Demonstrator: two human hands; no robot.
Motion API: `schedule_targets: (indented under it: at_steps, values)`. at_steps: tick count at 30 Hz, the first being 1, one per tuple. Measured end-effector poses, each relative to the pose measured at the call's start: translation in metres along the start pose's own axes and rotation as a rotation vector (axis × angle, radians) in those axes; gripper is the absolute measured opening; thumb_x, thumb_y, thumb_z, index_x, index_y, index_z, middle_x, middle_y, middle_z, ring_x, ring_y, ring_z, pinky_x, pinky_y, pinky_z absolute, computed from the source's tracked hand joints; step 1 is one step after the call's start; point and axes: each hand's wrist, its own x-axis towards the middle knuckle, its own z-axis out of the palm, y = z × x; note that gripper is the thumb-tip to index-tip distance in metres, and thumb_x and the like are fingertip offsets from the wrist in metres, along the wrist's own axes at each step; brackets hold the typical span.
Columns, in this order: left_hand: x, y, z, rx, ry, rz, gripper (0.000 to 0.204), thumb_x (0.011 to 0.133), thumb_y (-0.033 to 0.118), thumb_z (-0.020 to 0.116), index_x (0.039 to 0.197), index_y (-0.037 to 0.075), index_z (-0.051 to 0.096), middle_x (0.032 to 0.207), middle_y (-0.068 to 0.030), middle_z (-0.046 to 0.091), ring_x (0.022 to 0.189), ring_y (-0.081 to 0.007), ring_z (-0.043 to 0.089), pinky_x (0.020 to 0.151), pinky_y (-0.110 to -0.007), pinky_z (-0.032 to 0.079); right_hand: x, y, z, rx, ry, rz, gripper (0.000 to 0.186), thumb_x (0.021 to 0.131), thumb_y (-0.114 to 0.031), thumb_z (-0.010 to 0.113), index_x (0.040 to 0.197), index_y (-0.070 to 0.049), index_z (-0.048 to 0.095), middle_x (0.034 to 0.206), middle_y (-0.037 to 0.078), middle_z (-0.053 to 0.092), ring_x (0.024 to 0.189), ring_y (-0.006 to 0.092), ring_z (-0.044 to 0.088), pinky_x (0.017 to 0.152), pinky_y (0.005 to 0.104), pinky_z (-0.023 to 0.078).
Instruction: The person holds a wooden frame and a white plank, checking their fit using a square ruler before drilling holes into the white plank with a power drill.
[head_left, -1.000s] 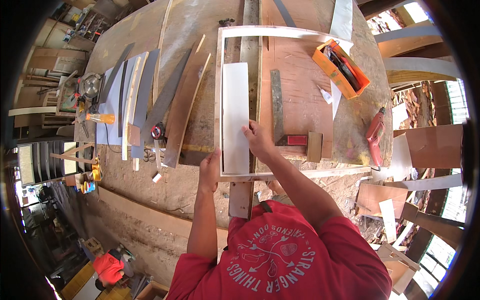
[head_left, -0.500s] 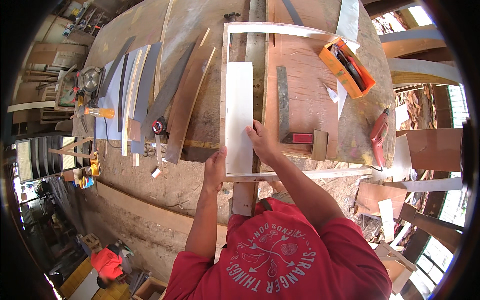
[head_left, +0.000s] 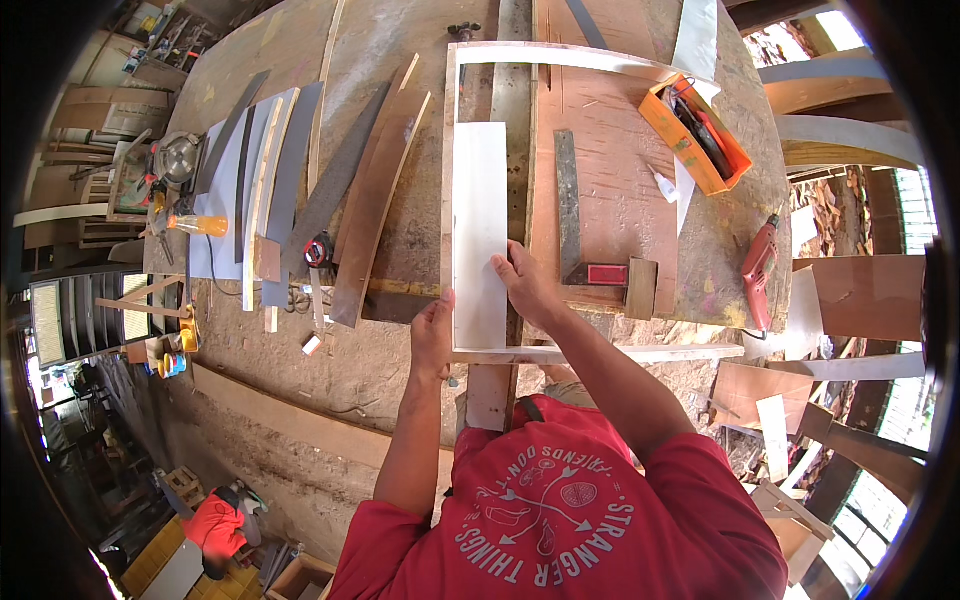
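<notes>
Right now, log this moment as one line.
left hand: on left side of frame; right hand: on right edge of white board; white board: inside frame, near-left corner

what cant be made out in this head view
Head view:
- White board: underside, faces away from the camera
- Right hand: some fingers, hidden by the hand itself
- Orange toolbox: floor, covered by tools
- Table: far edge, cut off by the top edge
- Co-worker: hands, too small

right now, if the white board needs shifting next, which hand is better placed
Probably the right hand: its thumb is already on the white board, at the right edge. The left hand is at the lower left of the frame.
</notes>
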Motion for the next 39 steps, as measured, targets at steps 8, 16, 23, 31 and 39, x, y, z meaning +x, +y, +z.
schedule_targets:
  at_steps: [8, 16, 23, 31, 39]
  values:
    - [0.000, 0.001, 0.005, -0.029, 0.025, 0.037, 0.055, 0.107, 0.052, 0.066, 0.094, 0.000, 0.075, 0.086, -0.0028, 0.072, 0.074, -0.0083, 0.063, 0.064, -0.025, 0.050, 0.000, 0.009, 0.005, -0.078, 0.038, 0.043, 0.034, 0.117, -0.027, 0.048, 0.137, 0.000, 0.056, 0.115, 0.008, 0.068, 0.102, 0.0145, 0.061, 0.092, 0.0338, 0.051]
    - [0.002, -0.002, 0.002, 0.062, 0.048, 0.017, 0.053, 0.107, 0.050, 0.065, 0.101, -0.002, 0.076, 0.094, -0.0068, 0.073, 0.080, -0.0124, 0.066, 0.069, -0.029, 0.053, 0.003, 0.016, 0.010, -0.112, 0.117, 0.020, 0.033, 0.116, -0.026, 0.050, 0.132, 0.002, 0.059, 0.110, 0.010, 0.069, 0.099, 0.0160, 0.062, 0.088, 0.0352, 0.052]
    - [-0.001, 0.004, 0.003, 0.015, 0.045, 0.028, 0.051, 0.108, 0.048, 0.065, 0.098, -0.001, 0.076, 0.091, -0.0046, 0.072, 0.076, -0.0099, 0.064, 0.065, -0.028, 0.051, 0.007, 0.018, 0.009, -0.152, 0.105, 0.003, 0.034, 0.115, -0.025, 0.051, 0.132, 0.003, 0.059, 0.109, 0.010, 0.069, 0.097, 0.0171, 0.063, 0.086, 0.0354, 0.052]
    - [-0.001, 0.005, 0.002, 0.082, 0.034, 0.039, 0.056, 0.108, 0.052, 0.063, 0.098, -0.002, 0.075, 0.091, -0.0051, 0.072, 0.078, -0.0105, 0.063, 0.067, -0.027, 0.051, -0.001, 0.002, 0.009, -0.154, 0.118, -0.050, 0.035, 0.115, -0.025, 0.050, 0.134, 0.004, 0.058, 0.113, 0.014, 0.071, 0.101, 0.0194, 0.066, 0.089, 0.0370, 0.053]
    - [0.002, 0.008, 0.000, 0.005, -0.042, -0.048, 0.061, 0.108, 0.052, 0.063, 0.119, -0.007, 0.072, 0.108, -0.0109, 0.074, 0.093, -0.0151, 0.069, 0.080, -0.030, 0.056, 0.003, 0.008, 0.006, -0.160, 0.080, -0.009, 0.038, 0.114, -0.025, 0.049, 0.138, 0.005, 0.054, 0.120, 0.025, 0.071, 0.113, 0.0372, 0.071, 0.098, 0.0452, 0.053]
